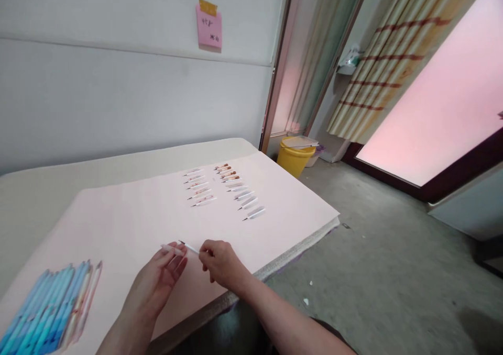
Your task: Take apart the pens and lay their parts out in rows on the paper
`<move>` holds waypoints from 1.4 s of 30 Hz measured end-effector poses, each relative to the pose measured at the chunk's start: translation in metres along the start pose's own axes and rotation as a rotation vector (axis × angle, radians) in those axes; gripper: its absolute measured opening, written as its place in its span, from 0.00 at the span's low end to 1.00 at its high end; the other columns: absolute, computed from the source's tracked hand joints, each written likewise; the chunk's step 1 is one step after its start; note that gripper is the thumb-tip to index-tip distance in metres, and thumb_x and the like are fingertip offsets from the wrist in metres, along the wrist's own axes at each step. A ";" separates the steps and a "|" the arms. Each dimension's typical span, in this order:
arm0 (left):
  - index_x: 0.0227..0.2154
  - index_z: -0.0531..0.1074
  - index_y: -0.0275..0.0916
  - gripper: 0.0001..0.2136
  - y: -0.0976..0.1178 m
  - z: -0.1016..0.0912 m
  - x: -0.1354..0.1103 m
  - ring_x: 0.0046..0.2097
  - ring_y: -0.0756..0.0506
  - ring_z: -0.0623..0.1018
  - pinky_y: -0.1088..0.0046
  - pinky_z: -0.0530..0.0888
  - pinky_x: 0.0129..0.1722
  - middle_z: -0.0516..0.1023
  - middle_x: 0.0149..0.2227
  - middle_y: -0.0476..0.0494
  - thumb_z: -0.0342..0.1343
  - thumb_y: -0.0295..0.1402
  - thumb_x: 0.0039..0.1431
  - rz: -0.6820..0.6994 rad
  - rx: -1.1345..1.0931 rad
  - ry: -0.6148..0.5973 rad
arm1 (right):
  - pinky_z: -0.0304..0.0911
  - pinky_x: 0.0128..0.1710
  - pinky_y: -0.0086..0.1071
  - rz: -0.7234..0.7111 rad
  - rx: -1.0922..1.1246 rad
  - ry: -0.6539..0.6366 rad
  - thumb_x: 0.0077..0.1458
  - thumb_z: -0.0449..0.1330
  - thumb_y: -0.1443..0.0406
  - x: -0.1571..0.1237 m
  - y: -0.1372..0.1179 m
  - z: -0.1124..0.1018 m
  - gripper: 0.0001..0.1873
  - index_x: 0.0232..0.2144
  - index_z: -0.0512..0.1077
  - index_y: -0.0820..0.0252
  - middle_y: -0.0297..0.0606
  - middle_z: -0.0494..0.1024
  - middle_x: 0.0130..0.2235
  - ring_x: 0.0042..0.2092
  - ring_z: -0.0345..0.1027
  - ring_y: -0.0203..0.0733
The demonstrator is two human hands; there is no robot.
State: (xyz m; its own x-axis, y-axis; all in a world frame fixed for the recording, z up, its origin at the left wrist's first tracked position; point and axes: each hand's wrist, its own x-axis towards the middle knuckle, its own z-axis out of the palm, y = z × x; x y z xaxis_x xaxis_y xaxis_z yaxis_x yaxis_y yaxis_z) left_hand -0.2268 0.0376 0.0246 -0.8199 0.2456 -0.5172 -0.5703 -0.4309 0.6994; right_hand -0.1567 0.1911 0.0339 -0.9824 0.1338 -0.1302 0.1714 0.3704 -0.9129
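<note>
My left hand [159,277] is over the pale pink sheet [129,213] near the table's front edge, fingers curled round a thin white pen part [171,248]. Just right of it my right hand [221,263] pinches a thin white refill [189,247] whose dark tip points left towards the left hand. The two hands nearly touch. A pile of blue and pink pen barrels [47,310] lies at the front left. Two rows of small pen pieces [226,187] are laid out further back on the sheet.
The table [35,198] stands against a grey wall with a pink note [209,28] stuck on it. To the right the floor drops away, with a yellow bin [294,156] by a doorway, a striped curtain and a pink-lit window.
</note>
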 end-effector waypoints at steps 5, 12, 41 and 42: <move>0.31 0.72 0.34 0.05 -0.009 0.012 -0.011 0.36 0.49 0.76 0.73 0.75 0.37 0.74 0.36 0.40 0.56 0.22 0.50 -0.083 0.072 -0.143 | 0.53 0.22 0.22 -0.054 -0.114 0.131 0.50 0.50 0.71 0.001 -0.008 -0.003 0.11 0.21 0.70 0.61 0.29 0.67 0.16 0.19 0.62 0.29; 0.27 0.72 0.35 0.04 -0.019 0.021 -0.017 0.35 0.49 0.75 0.71 0.74 0.40 0.74 0.33 0.44 0.60 0.23 0.46 -0.062 0.080 -0.212 | 0.53 0.26 0.24 -0.063 -0.264 0.198 0.52 0.55 0.65 0.000 -0.008 0.000 0.07 0.27 0.73 0.58 0.32 0.74 0.23 0.25 0.65 0.32; 0.23 0.69 0.33 0.04 -0.004 0.009 -0.001 0.27 0.51 0.74 0.76 0.74 0.26 0.74 0.26 0.43 0.52 0.21 0.49 -0.015 0.084 0.156 | 0.59 0.21 0.25 0.163 0.477 0.115 0.40 0.56 0.70 0.017 0.007 -0.002 0.09 0.28 0.73 0.66 0.31 0.68 0.19 0.22 0.63 0.32; 0.23 0.69 0.33 0.04 -0.006 0.011 -0.003 0.27 0.50 0.74 0.76 0.74 0.27 0.74 0.26 0.44 0.53 0.20 0.48 -0.035 0.101 0.131 | 0.60 0.22 0.26 0.165 0.515 0.130 0.40 0.57 0.69 0.018 0.007 -0.003 0.09 0.28 0.74 0.67 0.32 0.68 0.19 0.22 0.63 0.32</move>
State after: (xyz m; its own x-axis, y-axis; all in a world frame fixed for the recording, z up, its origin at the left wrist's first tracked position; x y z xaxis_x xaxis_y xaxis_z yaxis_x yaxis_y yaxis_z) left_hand -0.2216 0.0488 0.0277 -0.7897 0.1411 -0.5971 -0.6058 -0.3327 0.7227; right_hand -0.1729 0.1984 0.0267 -0.9227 0.2763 -0.2688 0.2323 -0.1578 -0.9597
